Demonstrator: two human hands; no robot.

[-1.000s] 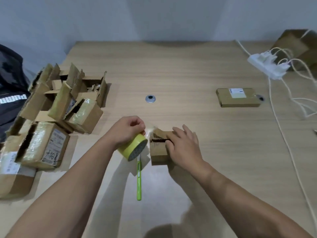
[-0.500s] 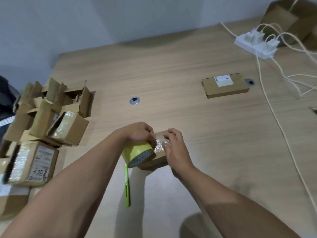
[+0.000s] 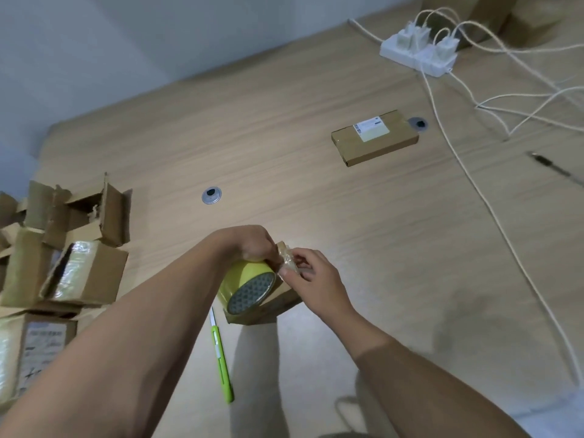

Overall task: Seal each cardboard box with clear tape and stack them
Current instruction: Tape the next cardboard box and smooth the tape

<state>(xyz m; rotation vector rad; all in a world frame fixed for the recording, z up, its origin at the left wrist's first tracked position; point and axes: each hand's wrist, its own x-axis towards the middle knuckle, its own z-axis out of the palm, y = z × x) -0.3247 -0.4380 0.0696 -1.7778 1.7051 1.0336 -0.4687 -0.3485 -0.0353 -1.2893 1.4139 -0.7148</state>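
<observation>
Box in work: small cardboard one, tilted, front centre of the table, between both hands. We can't tell if it touches the tabletop. Left hand grips the yellow tape roll, roll right against the box. Right hand pinches the crinkled clear tape at the box's top end. Green knife lies just below the roll. Open boxes piled at far left. We see one flat labelled box well apart, toward the power strip.
</observation>
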